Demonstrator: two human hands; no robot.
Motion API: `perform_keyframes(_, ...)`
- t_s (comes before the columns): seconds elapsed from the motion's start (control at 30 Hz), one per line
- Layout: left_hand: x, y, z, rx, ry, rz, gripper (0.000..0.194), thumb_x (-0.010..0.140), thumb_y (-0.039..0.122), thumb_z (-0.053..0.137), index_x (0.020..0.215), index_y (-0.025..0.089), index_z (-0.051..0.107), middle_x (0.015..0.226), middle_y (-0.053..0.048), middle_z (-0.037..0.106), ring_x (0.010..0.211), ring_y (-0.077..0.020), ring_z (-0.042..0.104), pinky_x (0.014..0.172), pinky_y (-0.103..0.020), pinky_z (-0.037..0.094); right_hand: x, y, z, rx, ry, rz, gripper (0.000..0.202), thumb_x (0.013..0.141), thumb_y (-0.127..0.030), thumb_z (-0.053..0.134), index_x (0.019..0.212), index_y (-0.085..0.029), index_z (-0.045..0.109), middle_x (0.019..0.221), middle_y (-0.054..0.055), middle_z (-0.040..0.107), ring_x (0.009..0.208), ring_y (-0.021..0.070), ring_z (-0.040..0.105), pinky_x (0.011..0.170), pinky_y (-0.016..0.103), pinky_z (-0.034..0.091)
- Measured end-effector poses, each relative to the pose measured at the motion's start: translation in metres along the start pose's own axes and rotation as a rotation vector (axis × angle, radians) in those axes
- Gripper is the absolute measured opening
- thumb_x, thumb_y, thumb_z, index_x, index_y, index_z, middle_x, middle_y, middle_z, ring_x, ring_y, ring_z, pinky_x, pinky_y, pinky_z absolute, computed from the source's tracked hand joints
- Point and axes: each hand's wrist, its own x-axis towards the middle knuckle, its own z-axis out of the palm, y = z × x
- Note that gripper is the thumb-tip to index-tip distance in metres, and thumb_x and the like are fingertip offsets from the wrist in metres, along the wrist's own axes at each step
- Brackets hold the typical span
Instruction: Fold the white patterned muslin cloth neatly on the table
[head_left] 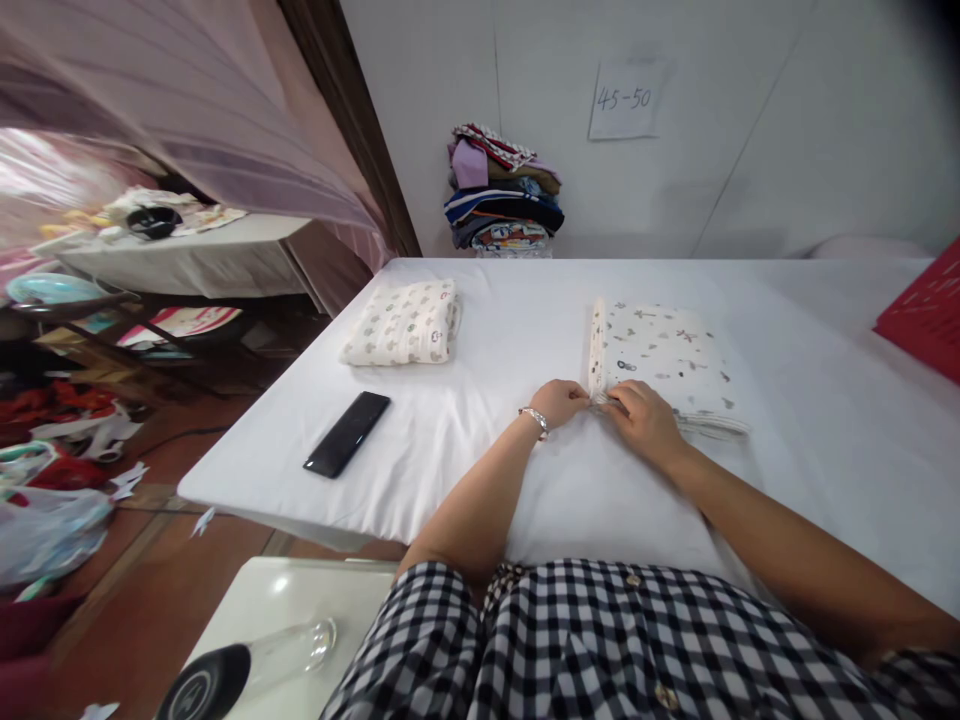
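A white cloth with small printed figures (664, 355) lies folded on the white-covered table, to the right of centre. My left hand (562, 403), with a bracelet at the wrist, pinches the near left corner of this cloth. Right beside it, my right hand (643, 420) has its fingers closed on the same corner, its forearm coming in from the right. A second folded printed cloth (405, 323) sits at the table's far left, touched by neither hand. Nearer to me than that cloth lies a black phone (347, 434).
Against the wall behind the table (495, 290) rises a stack of folded clothes (506, 190). A red object (926, 315) is at the right edge. At the lower left, a pale stool (360, 590) bears a clear bottle (292, 650). Bags (52, 530) lie on the floor.
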Motion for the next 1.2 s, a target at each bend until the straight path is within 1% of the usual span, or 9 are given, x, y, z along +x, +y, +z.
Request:
perform_keyframes(0.13,0.0,-0.001,-0.001,-0.041,-0.008,-0.003,0.016,0.076,0.03,0.061,0.083,0.019,0.07,0.08,0.0,0.068,0.075,-0.0128,0.059,0.068,-0.022,0.045,0.0,0.0,-0.001,0.028,0.008,0.032,0.02,0.09,-0.037,0.046,0.089,-0.021,0.059,0.088,0.008,0.062,0.084,0.0228,0.056,0.07,0.035,0.044)
perform_keyframes(0.23,0.0,-0.001,-0.002,-0.081,-0.001,-0.001,0.016,0.077,0.03,0.061,0.082,0.017,0.069,0.074,0.0,0.066,0.069,-0.0111,0.057,0.065,-0.021,0.044,0.0,0.001,0.0,0.047,0.013,0.074,0.018,0.09,-0.036,0.047,0.088,-0.022,0.057,0.086,0.007,0.062,0.083,0.0219,0.055,0.068,0.033,0.043)
perform_keyframes(0.33,-0.001,0.001,-0.002,-0.101,0.035,-0.016,0.025,0.079,0.038,0.059,0.08,0.015,0.068,0.069,0.0,0.063,0.063,-0.0106,0.054,0.061,-0.021,0.043,0.0,0.002,0.0,0.076,0.018,0.104,0.018,0.09,-0.037,0.047,0.085,-0.022,0.056,0.082,0.005,0.06,0.08,0.0213,0.055,0.066,0.032,0.043)
perform_keyframes(0.43,-0.001,0.003,0.0,-0.082,0.064,-0.042,0.03,0.077,0.045,0.059,0.078,0.015,0.067,0.07,-0.001,0.063,0.064,-0.0112,0.054,0.059,-0.022,0.042,0.001,0.003,0.0,0.101,0.023,0.118,0.018,0.089,-0.037,0.046,0.083,-0.023,0.056,0.079,0.005,0.059,0.077,0.0207,0.054,0.065,0.032,0.042)
perform_keyframes(0.6,-0.002,0.003,0.006,-0.035,0.079,-0.028,0.022,0.075,0.038,0.06,0.076,0.017,0.067,0.072,0.001,0.063,0.065,-0.0113,0.053,0.058,-0.022,0.039,0.002,0.002,-0.001,0.119,0.048,0.141,0.019,0.089,-0.039,0.047,0.081,-0.023,0.054,0.078,0.004,0.058,0.074,0.0199,0.054,0.064,0.032,0.042)
perform_keyframes(0.73,-0.002,0.005,0.008,-0.144,0.055,-0.032,0.018,0.075,0.032,0.058,0.071,0.016,0.065,0.066,0.001,0.061,0.059,-0.0099,0.05,0.054,-0.021,0.039,0.001,0.001,-0.002,0.148,0.066,0.154,0.021,0.089,-0.041,0.047,0.082,-0.023,0.055,0.078,0.004,0.058,0.073,0.0193,0.054,0.064,0.032,0.042)
perform_keyframes(0.87,-0.004,0.008,0.006,-0.23,0.003,-0.062,0.017,0.073,0.029,0.058,0.064,0.015,0.062,0.058,0.002,0.056,0.052,-0.0089,0.046,0.049,-0.021,0.037,0.001,-0.001,-0.001,0.107,0.086,0.112,0.022,0.09,-0.041,0.045,0.088,-0.023,0.057,0.084,0.006,0.061,0.079,0.0205,0.056,0.067,0.032,0.043)
perform_keyframes(1.03,-0.003,0.006,0.005,-0.229,0.002,-0.06,0.015,0.07,0.025,0.058,0.059,0.016,0.059,0.051,0.004,0.05,0.048,-0.0081,0.043,0.047,-0.021,0.033,0.0,-0.005,0.001,-0.053,-0.01,0.001,0.025,0.093,-0.037,0.04,0.09,-0.021,0.059,0.092,0.009,0.062,0.084,0.0227,0.054,0.068,0.034,0.042)
perform_keyframes(1.2,-0.001,0.005,0.006,-0.269,-0.015,-0.074,0.015,0.071,0.023,0.058,0.059,0.015,0.056,0.049,0.005,0.049,0.047,-0.0072,0.042,0.047,-0.02,0.033,0.0,-0.007,-0.001,-0.083,-0.044,-0.043,0.029,0.093,-0.039,0.039,0.094,-0.019,0.059,0.094,0.011,0.061,0.084,0.0236,0.053,0.07,0.035,0.04)
